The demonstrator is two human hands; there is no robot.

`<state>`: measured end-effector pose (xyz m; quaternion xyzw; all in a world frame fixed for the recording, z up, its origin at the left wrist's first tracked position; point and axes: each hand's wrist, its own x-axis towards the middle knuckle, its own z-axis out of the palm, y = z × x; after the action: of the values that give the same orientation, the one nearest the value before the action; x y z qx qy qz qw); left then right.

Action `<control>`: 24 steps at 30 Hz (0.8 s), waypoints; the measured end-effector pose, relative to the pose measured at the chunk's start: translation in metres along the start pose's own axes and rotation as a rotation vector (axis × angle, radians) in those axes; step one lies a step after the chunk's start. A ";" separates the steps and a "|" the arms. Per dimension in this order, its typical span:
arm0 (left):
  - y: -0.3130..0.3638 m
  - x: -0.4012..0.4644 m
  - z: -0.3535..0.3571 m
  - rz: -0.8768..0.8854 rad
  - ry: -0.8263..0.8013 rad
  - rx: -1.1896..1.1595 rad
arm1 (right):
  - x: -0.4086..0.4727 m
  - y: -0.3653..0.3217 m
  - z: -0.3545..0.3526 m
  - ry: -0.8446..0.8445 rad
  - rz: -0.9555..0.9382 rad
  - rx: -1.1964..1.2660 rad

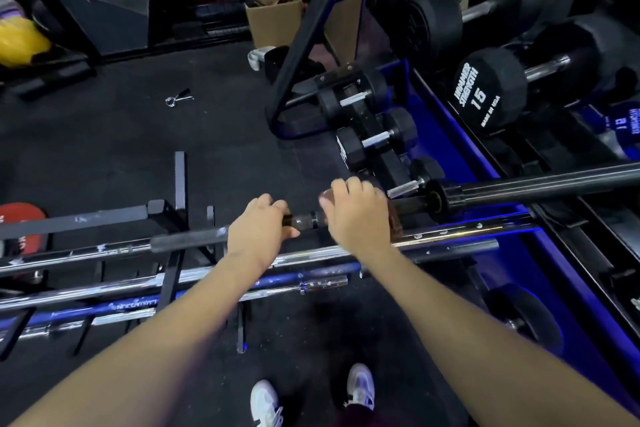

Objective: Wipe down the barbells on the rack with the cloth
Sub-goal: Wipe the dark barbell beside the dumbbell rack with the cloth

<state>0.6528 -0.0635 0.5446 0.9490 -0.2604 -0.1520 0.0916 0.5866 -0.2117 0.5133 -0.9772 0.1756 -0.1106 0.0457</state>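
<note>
A: Where is the long dark steel barbell [408, 204]?

B: Across the low black steel rack [166, 215], above the chrome bars [311, 255], its thick sleeve reaching right.

A: And the hands?

B: The left hand [259, 229] is curled round the shaft. Just right of it, the right hand [356, 215] clasps a brownish cloth [394, 222] around the same shaft.

A: Anything near?

B: Black rubber dumbbells [488, 90] on the blue rack at far right.
</note>
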 end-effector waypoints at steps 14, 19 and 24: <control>0.005 -0.001 0.002 -0.012 0.003 0.019 | 0.022 0.005 0.000 -0.187 -0.059 -0.001; 0.003 -0.001 0.002 -0.015 0.001 0.000 | -0.043 0.053 0.020 0.216 -0.284 -0.002; 0.005 0.000 0.002 -0.017 0.020 0.010 | -0.013 0.056 0.017 0.156 -0.271 -0.023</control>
<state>0.6500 -0.0679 0.5434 0.9532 -0.2521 -0.1418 0.0883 0.5601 -0.2587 0.4868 -0.9808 0.0464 -0.1895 0.0051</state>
